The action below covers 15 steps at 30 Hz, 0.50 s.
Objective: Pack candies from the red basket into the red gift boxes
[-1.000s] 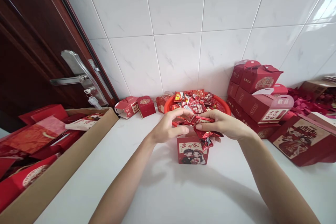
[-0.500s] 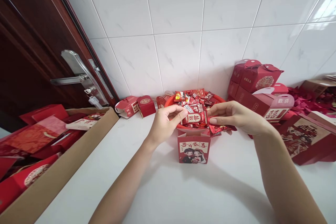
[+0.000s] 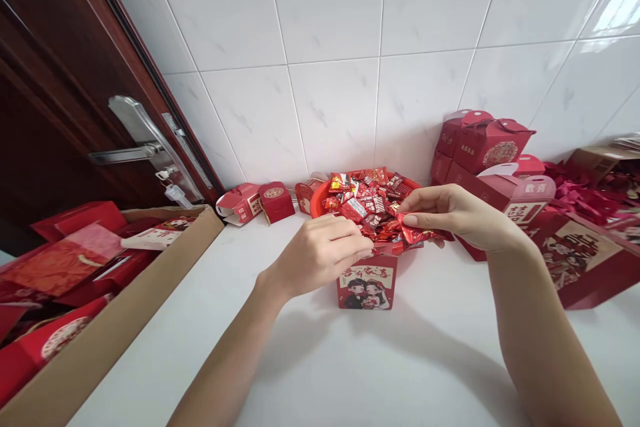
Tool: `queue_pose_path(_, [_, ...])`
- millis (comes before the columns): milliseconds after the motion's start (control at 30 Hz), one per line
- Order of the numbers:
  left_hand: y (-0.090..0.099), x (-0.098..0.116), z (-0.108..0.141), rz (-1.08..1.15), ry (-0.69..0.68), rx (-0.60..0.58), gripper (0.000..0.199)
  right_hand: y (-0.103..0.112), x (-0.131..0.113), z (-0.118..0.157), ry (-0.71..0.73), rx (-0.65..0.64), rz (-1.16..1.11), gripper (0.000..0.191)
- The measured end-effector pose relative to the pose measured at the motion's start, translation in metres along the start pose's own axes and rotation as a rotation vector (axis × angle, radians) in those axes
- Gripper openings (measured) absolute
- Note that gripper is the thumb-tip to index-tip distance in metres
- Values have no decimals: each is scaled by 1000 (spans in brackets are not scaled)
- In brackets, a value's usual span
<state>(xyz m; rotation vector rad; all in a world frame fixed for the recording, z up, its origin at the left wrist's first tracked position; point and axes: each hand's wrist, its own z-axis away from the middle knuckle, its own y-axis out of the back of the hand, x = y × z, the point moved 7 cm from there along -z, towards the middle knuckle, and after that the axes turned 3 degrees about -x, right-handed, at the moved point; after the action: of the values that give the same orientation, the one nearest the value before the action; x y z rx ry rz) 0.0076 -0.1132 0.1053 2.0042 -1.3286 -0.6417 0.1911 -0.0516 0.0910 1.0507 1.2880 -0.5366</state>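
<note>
A small red gift box (image 3: 366, 285) with a cartoon couple stands upright in front of a red basket (image 3: 318, 202) heaped with wrapped candies (image 3: 367, 200). My left hand (image 3: 320, 253) is over the box's opening at its left side, fingers bent downward and together. Its fingertips and anything between them are hidden. Between the thumb and fingers of my right hand (image 3: 450, 217) are red-wrapped candies (image 3: 417, 233), held at the basket's right front, just above and right of the box.
An open cardboard carton (image 3: 150, 280) of red boxes stands at the left, beside a door (image 3: 60, 67). Two small red boxes (image 3: 277, 203) sit near the tiled wall (image 3: 335, 107). More red boxes (image 3: 493, 147) are stacked at the right, with larger red boxes (image 3: 585, 260) in front.
My left hand has moved down from above the basket to the box's opening, and the red packet it held no longer shows. My right hand still grips its candies, slightly shifted.
</note>
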Motion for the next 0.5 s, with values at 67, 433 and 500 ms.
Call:
queue_pose_path(67, [-2, 0, -1, -43, -13, 17, 13, -3, 0, -1, -1, -9, 10, 42])
queue_pose_path(433, [1, -7, 2, -98, -20, 66, 17, -8, 6, -7, 23, -50, 16, 41])
queue_pose_path(500, [2, -10, 3, -126, -23, 76, 16, -9, 5, -8, 22, -32, 10, 41])
